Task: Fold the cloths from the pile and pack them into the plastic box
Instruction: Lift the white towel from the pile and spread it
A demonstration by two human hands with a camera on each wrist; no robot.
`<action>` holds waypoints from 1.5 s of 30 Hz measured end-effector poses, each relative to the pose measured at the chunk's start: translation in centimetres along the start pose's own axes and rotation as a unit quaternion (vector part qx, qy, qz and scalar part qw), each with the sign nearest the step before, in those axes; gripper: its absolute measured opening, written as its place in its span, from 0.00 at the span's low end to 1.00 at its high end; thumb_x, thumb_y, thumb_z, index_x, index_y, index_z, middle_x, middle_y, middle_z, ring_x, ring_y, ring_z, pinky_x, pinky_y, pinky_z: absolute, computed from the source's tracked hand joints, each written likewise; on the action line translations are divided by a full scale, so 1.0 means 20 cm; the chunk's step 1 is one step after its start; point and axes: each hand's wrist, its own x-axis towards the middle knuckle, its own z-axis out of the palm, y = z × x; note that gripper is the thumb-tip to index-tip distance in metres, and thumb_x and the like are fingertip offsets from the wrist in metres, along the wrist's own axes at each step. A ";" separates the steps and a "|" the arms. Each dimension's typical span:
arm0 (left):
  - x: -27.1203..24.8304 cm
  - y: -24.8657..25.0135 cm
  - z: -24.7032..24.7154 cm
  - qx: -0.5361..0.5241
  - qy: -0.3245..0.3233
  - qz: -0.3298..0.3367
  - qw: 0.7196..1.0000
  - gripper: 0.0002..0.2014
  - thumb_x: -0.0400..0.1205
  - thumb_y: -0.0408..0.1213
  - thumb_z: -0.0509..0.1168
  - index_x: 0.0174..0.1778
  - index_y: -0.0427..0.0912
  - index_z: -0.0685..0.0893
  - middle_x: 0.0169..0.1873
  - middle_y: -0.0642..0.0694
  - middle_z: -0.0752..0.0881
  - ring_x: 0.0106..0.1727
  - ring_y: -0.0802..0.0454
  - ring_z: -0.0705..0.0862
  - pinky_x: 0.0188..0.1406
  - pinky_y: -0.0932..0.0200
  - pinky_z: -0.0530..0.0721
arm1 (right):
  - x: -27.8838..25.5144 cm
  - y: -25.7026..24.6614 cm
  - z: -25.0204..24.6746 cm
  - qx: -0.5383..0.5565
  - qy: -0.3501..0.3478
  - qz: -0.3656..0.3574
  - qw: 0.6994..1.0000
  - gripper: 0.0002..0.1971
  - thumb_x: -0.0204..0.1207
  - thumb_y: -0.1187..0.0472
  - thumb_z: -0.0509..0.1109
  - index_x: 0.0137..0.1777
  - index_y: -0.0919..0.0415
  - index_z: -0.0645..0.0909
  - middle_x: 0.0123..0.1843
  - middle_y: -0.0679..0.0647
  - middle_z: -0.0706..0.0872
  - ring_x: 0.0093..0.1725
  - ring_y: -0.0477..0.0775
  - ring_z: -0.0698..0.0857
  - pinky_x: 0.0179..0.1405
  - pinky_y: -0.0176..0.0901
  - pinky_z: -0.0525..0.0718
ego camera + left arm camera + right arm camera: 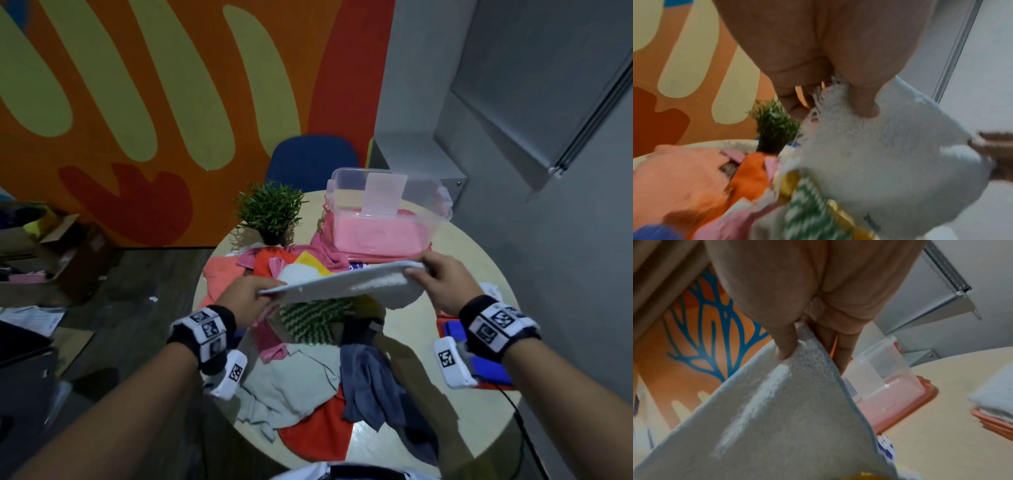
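- The left hand (248, 297) pinches one end of a white cloth (346, 284), thumb on top.
- The right hand (442, 279) pinches the other end, so the cloth hangs stretched at the centre of the frame, above the pile (308, 346).
- The plastic box (387, 209) stands open in the upper right on the table (479, 274), with pink inside.
- A plant (270, 209) stands left of the box.

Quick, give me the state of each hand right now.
Left hand: pinching one end of the white towel.
Right hand: gripping the towel's other end, holding it above the pile.
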 end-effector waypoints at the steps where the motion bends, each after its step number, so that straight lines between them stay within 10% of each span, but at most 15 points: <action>1: -0.01 0.04 -0.06 -0.015 0.009 0.014 1.000 0.15 0.82 0.26 0.67 0.50 0.53 0.92 0.33 0.59 0.88 0.33 0.66 0.84 0.32 0.71 0.78 | 0.00 -0.03 -0.06 0.026 0.003 -0.005 1.000 0.04 0.81 0.60 0.72 0.45 0.51 0.85 0.40 0.48 0.88 0.43 0.53 0.85 0.42 0.47 0.79; 6: -0.11 0.26 -0.35 -0.158 0.084 0.105 0.978 0.12 0.81 0.52 0.70 0.45 0.46 0.90 0.36 0.46 0.88 0.36 0.51 0.85 0.37 0.58 0.82 | -0.03 -0.24 -0.31 0.176 0.045 -0.040 0.982 0.06 0.80 0.67 0.71 0.45 0.55 0.85 0.35 0.39 0.89 0.33 0.36 0.83 0.35 0.28 0.80; 12: -0.07 0.36 -0.43 -0.212 0.173 0.140 0.952 0.13 0.86 0.38 0.62 0.39 0.33 0.80 0.25 0.50 0.68 0.26 0.59 0.64 0.25 0.64 0.62 | -0.02 -0.36 -0.38 0.320 0.075 -0.049 0.943 0.02 0.76 0.62 0.71 0.45 0.60 0.84 0.33 0.43 0.89 0.31 0.38 0.83 0.34 0.28 0.81; 17: 0.09 0.12 -0.18 -0.174 0.136 0.029 0.975 0.09 0.83 0.42 0.70 0.39 0.61 0.90 0.38 0.59 0.90 0.40 0.61 0.84 0.43 0.59 0.82 | 0.04 -0.07 -0.14 0.212 0.046 0.032 0.976 0.08 0.80 0.65 0.72 0.42 0.52 0.87 0.34 0.41 0.88 0.34 0.38 0.82 0.36 0.35 0.80; 21: 0.18 -0.04 0.03 -0.150 0.109 -0.068 0.980 0.05 0.81 0.38 0.73 0.44 0.55 0.89 0.42 0.54 0.90 0.47 0.51 0.88 0.52 0.57 0.86 | 0.01 0.16 0.07 0.158 0.010 0.097 0.983 0.08 0.78 0.63 0.75 0.41 0.48 0.88 0.39 0.46 0.91 0.38 0.44 0.86 0.46 0.46 0.82; 27: 0.03 -0.17 0.21 -0.105 0.042 -0.105 0.988 0.11 0.79 0.31 0.73 0.39 0.55 0.89 0.39 0.50 0.90 0.43 0.47 0.88 0.40 0.56 0.86 | -0.25 0.32 0.23 0.093 -0.109 0.150 0.978 0.05 0.76 0.61 0.77 0.43 0.50 0.91 0.43 0.43 0.93 0.46 0.49 0.90 0.54 0.48 0.87; 35: -0.31 -0.25 0.35 -0.009 -0.171 -0.038 0.985 0.11 0.75 0.33 0.77 0.39 0.57 0.91 0.40 0.59 0.86 0.48 0.71 0.83 0.42 0.76 0.78 | -0.56 0.43 0.30 -0.033 -0.229 0.158 0.960 0.13 0.72 0.68 0.76 0.35 0.46 0.90 0.43 0.45 0.88 0.42 0.39 0.85 0.41 0.27 0.80; 39: -0.39 -0.31 0.46 0.061 -0.237 -0.033 0.969 0.13 0.75 0.39 0.77 0.37 0.66 0.86 0.43 0.57 0.87 0.46 0.64 0.84 0.46 0.75 0.78 | -0.61 0.46 0.36 -0.087 -0.284 0.156 0.942 0.12 0.70 0.64 0.77 0.34 0.43 0.90 0.43 0.41 0.88 0.45 0.43 0.87 0.50 0.38 0.87; 45: -0.42 -0.38 0.59 0.114 -0.229 -0.049 0.966 0.12 0.77 0.34 0.70 0.52 0.53 0.92 0.52 0.56 0.87 0.55 0.61 0.84 0.57 0.75 0.77 | -0.61 0.42 0.44 -0.153 -0.338 0.133 0.919 0.17 0.74 0.62 0.74 0.33 0.37 0.79 0.43 0.38 0.82 0.50 0.45 0.86 0.49 0.26 0.80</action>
